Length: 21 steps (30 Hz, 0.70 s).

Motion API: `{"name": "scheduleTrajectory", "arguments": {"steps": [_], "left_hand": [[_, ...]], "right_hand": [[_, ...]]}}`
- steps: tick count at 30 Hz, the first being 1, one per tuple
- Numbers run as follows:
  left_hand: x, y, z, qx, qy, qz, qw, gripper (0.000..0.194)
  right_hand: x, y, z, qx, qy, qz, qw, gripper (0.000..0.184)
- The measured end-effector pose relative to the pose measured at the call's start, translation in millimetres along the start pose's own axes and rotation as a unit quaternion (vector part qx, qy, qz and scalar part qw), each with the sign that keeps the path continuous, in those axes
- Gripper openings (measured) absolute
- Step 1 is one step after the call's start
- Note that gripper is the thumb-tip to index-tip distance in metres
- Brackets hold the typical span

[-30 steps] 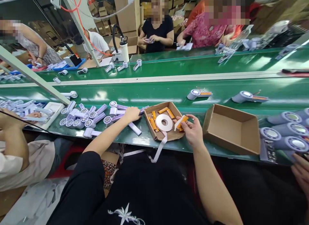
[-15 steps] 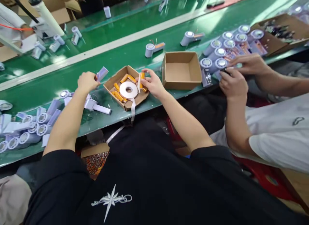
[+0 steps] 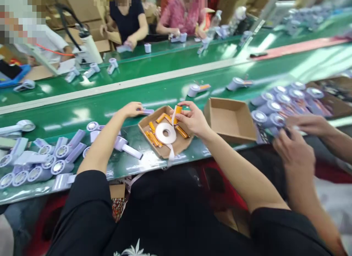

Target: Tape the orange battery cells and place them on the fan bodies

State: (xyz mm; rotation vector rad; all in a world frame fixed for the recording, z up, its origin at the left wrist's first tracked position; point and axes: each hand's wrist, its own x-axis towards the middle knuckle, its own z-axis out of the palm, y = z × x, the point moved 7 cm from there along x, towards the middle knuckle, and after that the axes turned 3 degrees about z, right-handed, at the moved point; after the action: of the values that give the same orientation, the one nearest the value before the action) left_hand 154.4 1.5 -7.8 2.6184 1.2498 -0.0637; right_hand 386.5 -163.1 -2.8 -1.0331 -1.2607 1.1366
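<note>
In front of me, a green work surface [image 3: 162, 90] runs from side to side, split lengthwise by a pale strip [image 3: 154, 77]. Farther right lies a long reddish strip [image 3: 299, 50] with a small dark object [image 3: 258, 55] at its near end. Across from me are a person in a black top [image 3: 128, 15], a person in a pink patterned top [image 3: 177, 14] and, left of them, a person in white [image 3: 55, 37]. Near that one stands a white cylinder [image 3: 92, 48] beside a curved black tube [image 3: 66, 19]; a blue tray [image 3: 23, 73] sits at the far left. Large cardboard boxes [image 3: 82, 4] fill the background. Below my table edge, an open carton [image 3: 117, 191] holds tiny multicoloured pieces [image 3: 118, 209].
</note>
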Motion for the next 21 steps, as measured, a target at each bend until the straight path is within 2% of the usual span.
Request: {"name": "scheduleTrajectory", "arguments": {"steps": [3, 5, 8, 10, 12, 17, 21], "left_hand": [[5, -10, 8.7, -0.035, 0.009, -0.008, 0.999, 0.022], [8, -18, 16.0, -0.047, 0.036, -0.029, 0.998, 0.029], [11, -22, 27.7, -0.061, 0.062, -0.051, 0.995, 0.031], [14, -22, 32.9, -0.066, 0.070, -0.061, 0.993, 0.029], [18, -22, 35.4, -0.071, 0.073, -0.070, 0.992, 0.028], [29, -23, 36.4, -0.090, 0.070, -0.077, 0.991, 0.029], [31, -21, 35.2, -0.098, 0.069, -0.097, 0.988, 0.031]], "right_hand": [[67, -5, 25, -0.072, -0.039, -0.049, 0.995, 0.051], [108, 4, 50, -0.157, -0.077, -0.051, 0.983, 0.047], [143, 26, 81, -0.318, -0.131, -0.042, 0.938, 0.039], [150, 38, 93, -0.405, -0.169, -0.053, 0.897, 0.036], [149, 45, 96, -0.450, -0.197, -0.064, 0.869, 0.034], [145, 55, 88, -0.502, -0.222, -0.042, 0.835, 0.036], [148, 60, 92, -0.553, -0.247, -0.018, 0.795, 0.037]]}}
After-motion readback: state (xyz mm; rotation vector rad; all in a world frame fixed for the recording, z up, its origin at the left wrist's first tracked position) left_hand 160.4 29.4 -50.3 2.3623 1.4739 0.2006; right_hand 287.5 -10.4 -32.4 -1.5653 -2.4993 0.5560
